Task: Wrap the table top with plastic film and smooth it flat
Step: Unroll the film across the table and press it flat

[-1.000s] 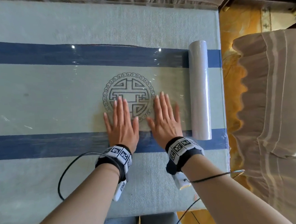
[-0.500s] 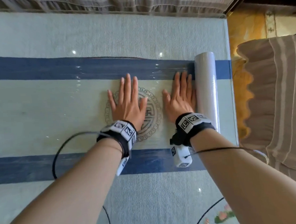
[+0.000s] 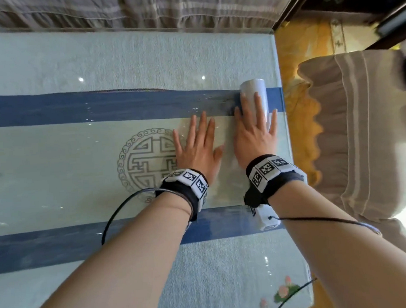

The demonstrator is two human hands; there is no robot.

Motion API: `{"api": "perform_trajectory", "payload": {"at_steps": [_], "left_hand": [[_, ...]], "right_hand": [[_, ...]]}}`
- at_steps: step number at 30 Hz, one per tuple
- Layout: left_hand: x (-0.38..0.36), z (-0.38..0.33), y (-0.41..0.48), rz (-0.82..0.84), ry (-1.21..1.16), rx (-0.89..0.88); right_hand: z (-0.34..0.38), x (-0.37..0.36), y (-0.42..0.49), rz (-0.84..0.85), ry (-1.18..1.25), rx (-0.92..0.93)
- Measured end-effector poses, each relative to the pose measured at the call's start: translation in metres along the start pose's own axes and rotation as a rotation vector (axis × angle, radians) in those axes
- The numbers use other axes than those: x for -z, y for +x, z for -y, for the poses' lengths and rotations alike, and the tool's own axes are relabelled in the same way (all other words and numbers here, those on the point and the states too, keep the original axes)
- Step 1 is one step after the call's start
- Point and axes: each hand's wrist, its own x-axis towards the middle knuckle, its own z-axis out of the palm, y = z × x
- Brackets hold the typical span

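Writing: the only markings are black-and-white coded squares on the left wristband [image 3: 189,178] and right wristband [image 3: 267,168], patterns rather than words. A grey medallion [image 3: 146,160] woven into the table top [image 3: 145,55] looks like a stylised character inside a scrolled ring; I cannot read it. Table top is a pale blue cloth with a far blue stripe [image 3: 77,107] and a near blue stripe [image 3: 49,246], and a small pink flower motif [image 3: 284,291] at the near right corner. Clear film [image 3: 81,183] lies over the middle band between the stripes, showing glints and faint creases. The roll [image 3: 255,90] lies at the right end of the table, across the far stripe; only its far end shows, the rest is hidden under the right hand and wrist. Right hand [image 3: 255,137] lies palm down on top of the roll, fingers straight and spread wide, gripping nothing. Left hand [image 3: 197,147] is flat on the film just beside it, fingers straight and apart, covering the medallion's right edge. A black cable [image 3: 120,210] loops from the left wristband over the film. A beige striped cushion [image 3: 361,133] sits right of the table, across a yellow floor [image 3: 298,106]; striped fabric [image 3: 166,9] runs along the far edge. Change: half a second ago the right hand was flat on the film beside the roll and the left hand covered the medallion's middle; both have since shifted right.
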Motion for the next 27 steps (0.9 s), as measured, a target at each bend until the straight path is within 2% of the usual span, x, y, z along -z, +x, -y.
{"api": "perform_trajectory", "payload": {"at_steps": [2, 6, 11, 14, 22, 27], "left_hand": [[-0.004, 0.003, -0.001, -0.021, 0.026, 0.077], [0.005, 0.023, 0.01, -0.081, 0.031, 0.081], [0.016, 0.036, 0.021, -0.048, -0.018, 0.153], [0.022, 0.032, 0.029, -0.03, -0.111, 0.223], [0.032, 0.018, 0.039, 0.076, -0.135, 0.039], [0.029, 0.003, 0.034, 0.135, -0.169, -0.069]], "right_hand": [[-0.005, 0.005, 0.002, 0.011, 0.046, -0.026], [-0.016, 0.021, 0.017, 0.057, 0.122, -0.093], [-0.015, 0.029, 0.028, 0.158, 0.23, -0.219], [-0.017, 0.032, 0.034, 0.149, 0.244, -0.196], [-0.005, 0.045, 0.052, 0.188, 0.322, -0.138], [0.001, 0.043, 0.056, 0.217, 0.501, -0.108]]}}
